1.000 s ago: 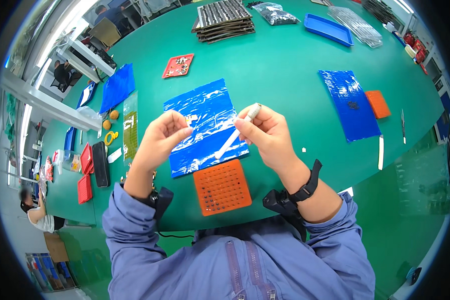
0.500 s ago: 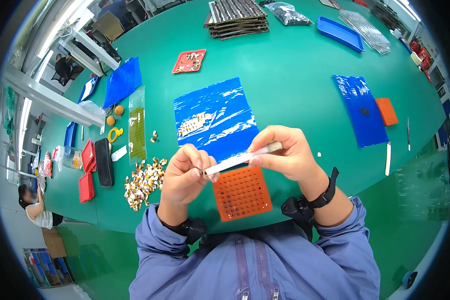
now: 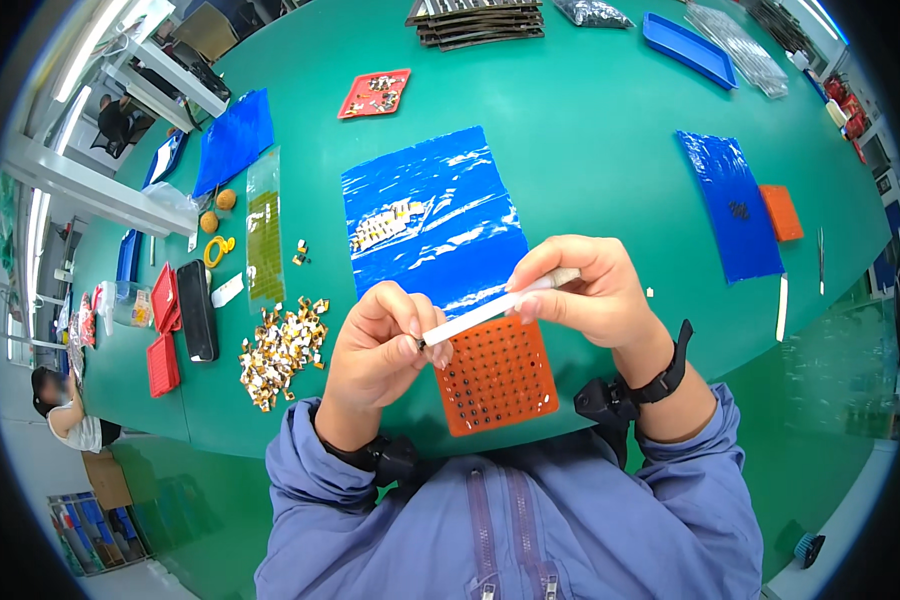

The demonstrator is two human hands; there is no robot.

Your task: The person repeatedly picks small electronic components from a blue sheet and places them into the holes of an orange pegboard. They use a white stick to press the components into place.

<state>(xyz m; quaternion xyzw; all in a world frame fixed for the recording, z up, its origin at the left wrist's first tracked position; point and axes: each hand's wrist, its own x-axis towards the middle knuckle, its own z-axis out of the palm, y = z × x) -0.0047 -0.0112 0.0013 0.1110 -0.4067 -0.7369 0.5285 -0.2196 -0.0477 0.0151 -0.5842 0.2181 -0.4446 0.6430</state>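
My right hand (image 3: 595,295) grips a slim white stick (image 3: 470,318) between thumb and fingers, near its thicker, wrapped-looking end. At the stick's other end, the thumb and fingers of my left hand (image 3: 375,345) close on a tiny dark part (image 3: 421,343), too small to name. Partly hidden under the stick and both hands lies an orange plate (image 3: 515,385) with rows of holes, some at its left and lower side filled with dark pieces. Beyond it a shiny blue sheet (image 3: 435,190) bears rows of small white-and-gold parts (image 3: 382,228).
A loose heap of small white-and-gold parts (image 3: 282,355) lies left of my left hand. Further left are a black case (image 3: 200,310) and red trays (image 3: 163,365). A red tray of parts (image 3: 375,93) stands beyond the blue sheet; another blue sheet (image 3: 735,210) lies at right.
The view has shifted a little, so the table's far things sit higher. Both hands keep their hold on the stick and the tiny part, nearly in the same pose.
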